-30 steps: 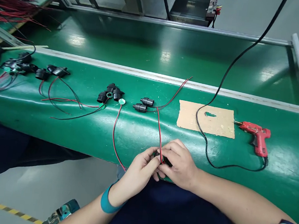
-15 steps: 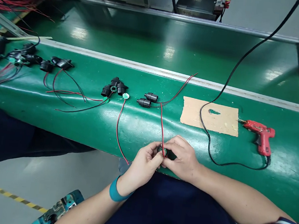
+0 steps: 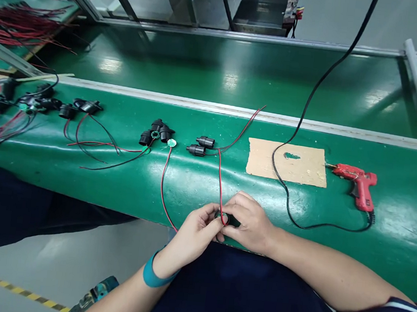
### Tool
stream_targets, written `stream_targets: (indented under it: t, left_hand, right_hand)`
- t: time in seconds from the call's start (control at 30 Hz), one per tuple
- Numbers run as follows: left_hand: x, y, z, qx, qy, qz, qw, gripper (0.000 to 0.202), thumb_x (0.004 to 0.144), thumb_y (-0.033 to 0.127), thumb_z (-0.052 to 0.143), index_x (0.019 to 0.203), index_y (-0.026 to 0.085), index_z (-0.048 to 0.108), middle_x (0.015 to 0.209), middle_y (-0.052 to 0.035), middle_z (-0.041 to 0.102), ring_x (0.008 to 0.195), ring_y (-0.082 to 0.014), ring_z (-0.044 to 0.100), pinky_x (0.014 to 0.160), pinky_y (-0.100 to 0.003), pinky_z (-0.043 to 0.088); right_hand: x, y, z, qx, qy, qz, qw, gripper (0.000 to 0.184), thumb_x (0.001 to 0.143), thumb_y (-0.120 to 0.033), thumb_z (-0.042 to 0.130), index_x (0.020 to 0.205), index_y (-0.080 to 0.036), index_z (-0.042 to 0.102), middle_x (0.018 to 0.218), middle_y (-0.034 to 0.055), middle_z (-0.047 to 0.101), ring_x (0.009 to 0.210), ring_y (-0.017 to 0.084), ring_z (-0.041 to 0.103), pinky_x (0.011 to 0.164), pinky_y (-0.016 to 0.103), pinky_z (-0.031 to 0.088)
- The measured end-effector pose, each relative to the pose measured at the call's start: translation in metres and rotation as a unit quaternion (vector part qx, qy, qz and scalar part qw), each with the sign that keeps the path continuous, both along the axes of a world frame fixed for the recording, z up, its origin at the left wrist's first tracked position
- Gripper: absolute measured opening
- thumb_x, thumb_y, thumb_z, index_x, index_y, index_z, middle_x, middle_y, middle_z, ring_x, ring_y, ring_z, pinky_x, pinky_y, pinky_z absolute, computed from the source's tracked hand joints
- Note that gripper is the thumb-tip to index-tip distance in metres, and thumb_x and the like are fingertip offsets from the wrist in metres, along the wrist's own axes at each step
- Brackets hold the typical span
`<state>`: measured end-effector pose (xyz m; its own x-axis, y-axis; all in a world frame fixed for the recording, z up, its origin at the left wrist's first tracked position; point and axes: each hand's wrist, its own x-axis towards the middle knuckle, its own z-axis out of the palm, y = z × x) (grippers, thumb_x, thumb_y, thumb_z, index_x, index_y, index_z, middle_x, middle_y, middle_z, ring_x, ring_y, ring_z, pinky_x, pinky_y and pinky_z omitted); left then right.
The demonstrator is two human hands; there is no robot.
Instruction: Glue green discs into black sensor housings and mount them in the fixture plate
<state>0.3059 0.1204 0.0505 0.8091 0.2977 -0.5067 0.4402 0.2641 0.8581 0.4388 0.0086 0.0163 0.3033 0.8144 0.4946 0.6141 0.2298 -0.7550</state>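
At the near edge of the green belt point(image 3: 198, 184), my left hand point(image 3: 196, 233) and my right hand point(image 3: 249, 222) meet around a small black part point(image 3: 221, 216). Both hands pinch it with closed fingers, and it is mostly hidden. A red and black wire pair point(image 3: 219, 177) runs from the part up the belt to two black connectors point(image 3: 200, 145). A second red and black wire point(image 3: 162, 186) hangs from a small green round board point(image 3: 171, 142) toward my left wrist, which wears a teal band point(image 3: 151, 274).
A red glue gun point(image 3: 357, 181) lies at the right with its black cord point(image 3: 296, 130) crossing a cardboard pad point(image 3: 287, 163). Black connector clusters with wires sit at centre left point(image 3: 155, 131) and far left point(image 3: 38, 103). A bundle of red wires point(image 3: 21, 24) lies on the back shelf.
My hands stay together on the small part with only slight finger shifts. The view has tilted a little, nothing else on the belt has moved.
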Motion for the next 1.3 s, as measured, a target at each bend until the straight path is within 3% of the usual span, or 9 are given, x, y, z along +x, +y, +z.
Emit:
stream_targets:
  t: [0.3, 0.37, 0.47, 0.6, 0.7, 0.83, 1.0, 1.17, 1.3]
  left_hand:
    - [-0.005, -0.008, -0.005, 0.007, -0.020, 0.024, 0.999, 0.035, 0.087, 0.047, 0.068, 0.099, 0.014, 0.061, 0.080, -0.0018, 0.060, 0.062, -0.0116, 0.053, 0.060, -0.025, 0.050]
    - [-0.008, -0.006, -0.008, 0.052, -0.026, 0.038, 0.998, 0.032, 0.089, 0.044, 0.065, 0.103, 0.015, 0.062, 0.083, -0.0030, 0.063, 0.067, -0.0144, 0.057, 0.063, -0.026, 0.051]
    - [-0.012, 0.003, -0.013, 0.218, -0.021, 0.045, 0.975, 0.028, 0.089, 0.035, 0.062, 0.110, 0.017, 0.063, 0.088, -0.0045, 0.068, 0.076, -0.0180, 0.063, 0.071, -0.029, 0.051]
    - [-0.019, 0.021, -0.018, 0.447, 0.026, 0.016, 0.894, 0.031, 0.088, 0.033, 0.059, 0.114, 0.017, 0.062, 0.077, -0.0028, 0.067, 0.064, -0.0187, 0.062, 0.065, -0.030, 0.047]
    - [-0.023, 0.038, -0.025, 0.550, 0.053, -0.005, 0.833, 0.030, 0.090, 0.034, 0.058, 0.115, 0.017, 0.061, 0.078, -0.0049, 0.067, 0.069, -0.0228, 0.064, 0.066, -0.032, 0.046]
    - [-0.016, 0.065, -0.036, 0.620, 0.090, 0.023, 0.779, 0.030, 0.091, 0.031, 0.059, 0.116, 0.016, 0.060, 0.083, -0.0077, 0.068, 0.076, -0.0259, 0.067, 0.069, -0.033, 0.048]
    - [0.009, 0.091, -0.042, 0.642, 0.104, 0.059, 0.757, 0.041, 0.090, 0.037, 0.068, 0.121, 0.013, 0.058, 0.091, -0.0116, 0.068, 0.085, -0.0295, 0.068, 0.074, -0.036, 0.051]
    - [0.011, 0.123, -0.036, 0.653, 0.071, 0.064, 0.752, 0.041, 0.096, 0.040, 0.059, 0.127, 0.014, 0.053, 0.090, -0.0091, 0.069, 0.084, -0.0251, 0.067, 0.076, -0.034, 0.053]
    - [0.002, 0.190, -0.015, 0.682, 0.070, 0.078, 0.724, 0.031, 0.097, 0.020, 0.038, 0.118, 0.013, 0.059, 0.109, -0.0158, 0.068, 0.105, -0.0284, 0.064, 0.094, -0.043, 0.050]
  right_hand:
    - [-0.004, -0.004, -0.007, 0.002, -0.018, 0.020, 1.000, 0.013, 0.086, -0.014, 0.066, 0.099, -0.017, 0.065, 0.084, 0.0060, 0.063, 0.076, 0.019, 0.055, 0.070, 0.035, 0.052]
    - [-0.006, -0.005, -0.004, -0.014, 0.006, 0.031, 0.999, 0.020, 0.087, -0.017, 0.069, 0.107, -0.017, 0.065, 0.092, 0.0086, 0.066, 0.084, 0.021, 0.058, 0.077, 0.038, 0.054]
    - [-0.009, -0.003, 0.006, -0.060, 0.132, 0.043, 0.989, 0.058, 0.080, -0.035, 0.082, 0.129, -0.017, 0.057, 0.109, 0.0124, 0.066, 0.093, 0.023, 0.061, 0.078, 0.039, 0.055]
    - [0.000, 0.016, 0.028, -0.141, 0.461, 0.014, 0.876, 0.083, 0.076, -0.042, 0.082, 0.143, -0.015, 0.041, 0.095, 0.0060, 0.069, 0.069, 0.014, 0.060, 0.057, 0.026, 0.049]
    - [0.024, 0.043, 0.039, -0.145, 0.556, -0.048, 0.817, 0.081, 0.075, -0.037, 0.081, 0.139, -0.008, 0.041, 0.074, -0.0022, 0.065, 0.050, 0.008, 0.051, 0.047, 0.021, 0.041]
    - [0.069, 0.076, 0.039, -0.144, 0.516, -0.146, 0.832, 0.074, 0.075, -0.024, 0.076, 0.138, -0.004, 0.043, 0.076, 0.0009, 0.066, 0.052, 0.010, 0.056, 0.049, 0.023, 0.048]
    - [0.080, 0.074, 0.025, -0.130, 0.485, -0.223, 0.836, 0.074, 0.078, -0.031, 0.074, 0.142, -0.012, 0.042, 0.121, 0.0155, 0.062, 0.080, 0.015, 0.065, 0.062, 0.026, 0.057]
    - [0.028, 0.029, -0.006, -0.178, 0.332, -0.093, 0.922, 0.042, 0.085, -0.045, 0.066, 0.114, -0.015, 0.061, 0.082, 0.0047, 0.065, 0.060, 0.014, 0.057, 0.053, 0.027, 0.049]
    - [0.004, 0.018, -0.022, -0.197, 0.162, -0.036, 0.966, 0.023, 0.091, -0.037, 0.057, 0.094, -0.017, 0.068, 0.066, 0.0019, 0.061, 0.059, 0.017, 0.058, 0.057, 0.031, 0.049]
